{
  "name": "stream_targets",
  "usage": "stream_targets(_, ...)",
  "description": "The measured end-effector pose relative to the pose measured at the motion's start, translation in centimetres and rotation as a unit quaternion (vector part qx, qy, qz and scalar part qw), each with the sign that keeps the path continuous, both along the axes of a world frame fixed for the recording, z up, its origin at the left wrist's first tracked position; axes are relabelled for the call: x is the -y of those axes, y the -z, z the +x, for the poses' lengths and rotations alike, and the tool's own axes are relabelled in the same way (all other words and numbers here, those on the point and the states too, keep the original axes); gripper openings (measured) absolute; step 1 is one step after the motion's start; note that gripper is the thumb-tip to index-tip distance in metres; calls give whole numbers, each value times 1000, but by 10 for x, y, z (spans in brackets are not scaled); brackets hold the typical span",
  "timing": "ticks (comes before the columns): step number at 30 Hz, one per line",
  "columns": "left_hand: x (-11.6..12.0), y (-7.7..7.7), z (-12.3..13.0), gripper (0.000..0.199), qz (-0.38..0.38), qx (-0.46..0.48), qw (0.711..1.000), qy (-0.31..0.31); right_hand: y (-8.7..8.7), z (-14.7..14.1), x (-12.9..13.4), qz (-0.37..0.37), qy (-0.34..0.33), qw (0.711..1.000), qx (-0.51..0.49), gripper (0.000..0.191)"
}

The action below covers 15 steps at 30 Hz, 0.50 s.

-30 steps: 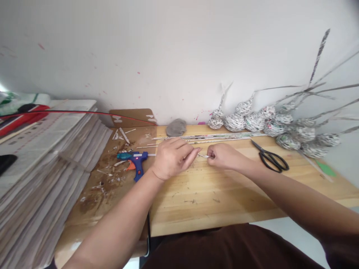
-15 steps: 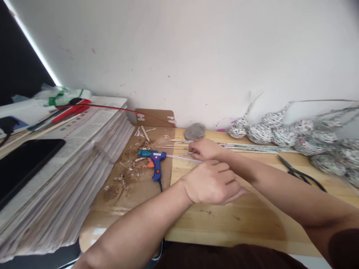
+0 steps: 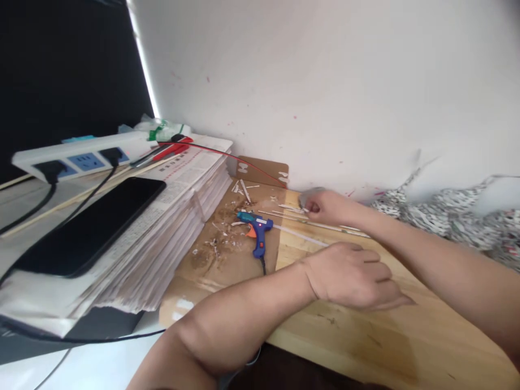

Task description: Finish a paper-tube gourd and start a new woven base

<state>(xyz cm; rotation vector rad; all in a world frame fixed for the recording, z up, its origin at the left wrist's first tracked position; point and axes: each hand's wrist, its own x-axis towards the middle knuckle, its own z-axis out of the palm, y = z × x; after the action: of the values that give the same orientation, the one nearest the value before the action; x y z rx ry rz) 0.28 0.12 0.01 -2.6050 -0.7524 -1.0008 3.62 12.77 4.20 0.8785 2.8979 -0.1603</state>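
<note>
Your right hand (image 3: pixel 329 207) curls in, apparently pinching a slim paper strip (image 3: pixel 291 208) jutting left; your left hand (image 3: pixel 361 277), knuckles up, hides its grip, impossible to tell. Leftward lies a smooth plastic glue gun (image 3: pixel 260 234).

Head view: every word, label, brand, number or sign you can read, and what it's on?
None can be read.
Newspaper stack: headline characters on top, too blurred; smaller print too small.
Glue gun: white label, too small.
Woven paper pieces: printed flecks, blurred.
Power strip: no legible marking.
Phone: dark screen, no text visible.
</note>
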Motion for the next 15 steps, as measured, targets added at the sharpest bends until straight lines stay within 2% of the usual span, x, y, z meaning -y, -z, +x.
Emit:
stream_targets(4,7,-4,3,48,-75,-34,997,7,-8,-54,-13,18,-28,998,-44,17)
stream_targets(7,8,-2,6,43,-149,-95,984,20,-2,-101,-15,29,-48,997,-52,15)
stream_targets(9,4,0,6,40,-167,-107,980,13,4,-127,-14,34,-60,995,-66,15)
stream_targets(12,-3,1,2,36,-135,-111,985,9,10,-152,-11,41,-65,992,-102,22)
stream_targets(15,-8,-1,-1,30,-68,-116,990,31,13,-160,-6,41,-63,989,-128,23)
